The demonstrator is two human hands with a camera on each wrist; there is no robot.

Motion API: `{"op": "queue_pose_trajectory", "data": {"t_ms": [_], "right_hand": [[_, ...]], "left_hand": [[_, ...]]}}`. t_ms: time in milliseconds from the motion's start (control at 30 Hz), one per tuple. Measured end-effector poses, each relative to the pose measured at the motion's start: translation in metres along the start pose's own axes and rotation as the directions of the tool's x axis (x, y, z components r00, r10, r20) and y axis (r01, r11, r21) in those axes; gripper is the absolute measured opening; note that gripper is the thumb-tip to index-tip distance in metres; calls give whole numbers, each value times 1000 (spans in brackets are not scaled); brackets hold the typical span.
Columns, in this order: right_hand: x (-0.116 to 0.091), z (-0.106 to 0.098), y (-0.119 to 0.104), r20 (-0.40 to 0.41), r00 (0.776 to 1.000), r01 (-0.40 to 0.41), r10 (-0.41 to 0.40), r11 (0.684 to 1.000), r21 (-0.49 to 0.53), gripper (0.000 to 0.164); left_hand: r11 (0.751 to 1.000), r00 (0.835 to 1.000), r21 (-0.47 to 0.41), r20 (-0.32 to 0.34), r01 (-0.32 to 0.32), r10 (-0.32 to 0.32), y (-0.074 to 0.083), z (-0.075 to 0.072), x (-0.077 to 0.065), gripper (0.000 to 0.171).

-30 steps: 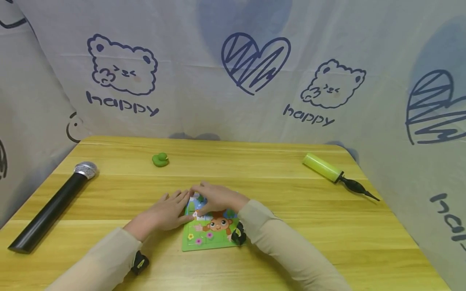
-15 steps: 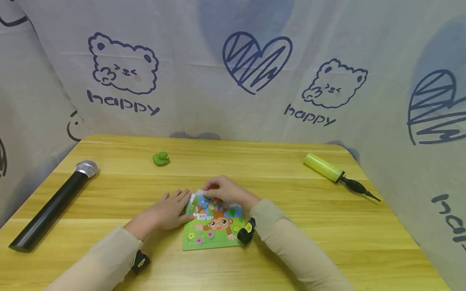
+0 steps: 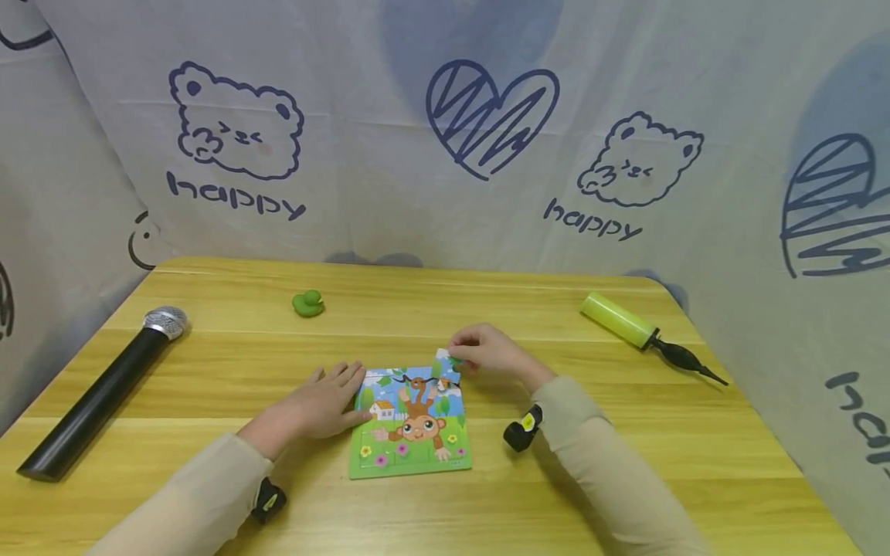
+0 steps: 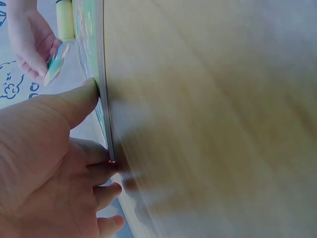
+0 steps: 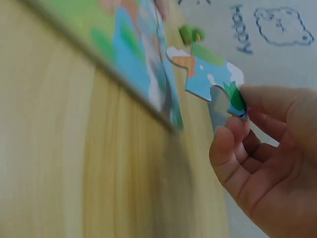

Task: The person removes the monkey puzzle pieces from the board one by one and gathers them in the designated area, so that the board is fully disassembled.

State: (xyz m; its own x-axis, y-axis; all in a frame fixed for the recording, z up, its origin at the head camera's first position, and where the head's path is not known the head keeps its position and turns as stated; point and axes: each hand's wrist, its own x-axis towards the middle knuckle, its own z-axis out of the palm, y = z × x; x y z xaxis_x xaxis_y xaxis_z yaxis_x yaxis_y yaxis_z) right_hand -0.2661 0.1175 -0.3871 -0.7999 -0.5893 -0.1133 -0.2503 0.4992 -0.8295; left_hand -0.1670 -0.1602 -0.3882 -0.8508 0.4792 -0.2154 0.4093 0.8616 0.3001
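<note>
A square jigsaw puzzle (image 3: pixel 410 432) with an upside-down monkey, a small house and flowers lies flat on the table. My right hand (image 3: pixel 490 354) pinches a puzzle piece (image 5: pixel 210 74) between thumb and fingers. This piece, blue with white, orange and green parts, is raised off the board and overlaps its upper right corner in the head view. At the board's left edge rests my left hand (image 3: pixel 306 405), fingers stretched out. The left wrist view shows its thumb (image 4: pixel 81 101) on the board's face and the fingertips beside the edge.
A microphone (image 3: pixel 104 401) lies along the table's left side. Toward the back is a small green rubber duck (image 3: pixel 307 303). A yellow-green hand pump (image 3: pixel 619 320) with a black nozzle lies at the right. Behind the table hangs a printed white cloth (image 3: pixel 368 154).
My right hand has moved right across the puzzle's top, from its upper left to its upper right corner, with a piece lifted in its fingers. My left hand stays in place.
</note>
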Motion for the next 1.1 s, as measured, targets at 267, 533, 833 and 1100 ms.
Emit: {"op": "queue_pose_trajectory", "data": {"t_ms": [267,533,833,1100], "right_hand": [[-18,-29,22,13,999,-50,50,999,-22,20],[-24,-40,44,-16,994,-112,111,992,-59,17],[-24,-42,48,-38,992,-122,119,990,-75,18],[-27,-40,45,-60,991,-124,118,986,-111,16]], "left_hand": [[1000,1000,-7,1,-2,2,1,-1,0,72],[1000,1000,-10,-2,-9,9,-1,0,1,72],[1000,1000,-11,-2,-9,9,1,-1,1,71],[1000,1000,-10,-2,-14,14,1,-1,0,71]]}}
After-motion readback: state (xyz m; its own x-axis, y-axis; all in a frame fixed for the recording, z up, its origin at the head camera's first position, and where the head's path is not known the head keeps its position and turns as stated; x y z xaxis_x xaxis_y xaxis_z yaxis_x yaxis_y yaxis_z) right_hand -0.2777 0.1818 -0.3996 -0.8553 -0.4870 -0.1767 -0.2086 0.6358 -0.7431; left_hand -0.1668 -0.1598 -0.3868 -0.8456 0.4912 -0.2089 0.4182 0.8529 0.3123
